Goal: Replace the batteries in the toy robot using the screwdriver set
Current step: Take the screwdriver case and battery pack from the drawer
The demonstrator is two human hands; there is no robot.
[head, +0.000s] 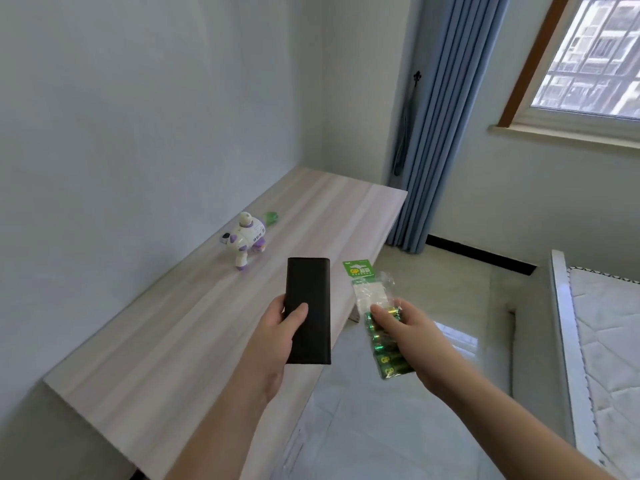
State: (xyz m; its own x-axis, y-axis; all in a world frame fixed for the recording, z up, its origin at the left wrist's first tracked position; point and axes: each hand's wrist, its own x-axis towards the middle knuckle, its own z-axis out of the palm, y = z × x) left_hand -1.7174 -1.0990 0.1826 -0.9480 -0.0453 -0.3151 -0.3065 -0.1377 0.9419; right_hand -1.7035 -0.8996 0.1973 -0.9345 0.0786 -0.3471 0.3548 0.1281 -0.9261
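One toy robot (244, 239), one black case (308, 310), one battery pack (375, 317).
Left grip (277, 323) grasps case; right grip (405, 327) pinches pack; robot lies well ahead on surface (166, 341).

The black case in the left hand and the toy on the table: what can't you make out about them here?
- black case: shut, so its contents are hidden; left hand covers one edge.
- toy robot: too small and far; no battery door visible.
- green item behind it: blurred.
- battery pack: right hand hides the count.
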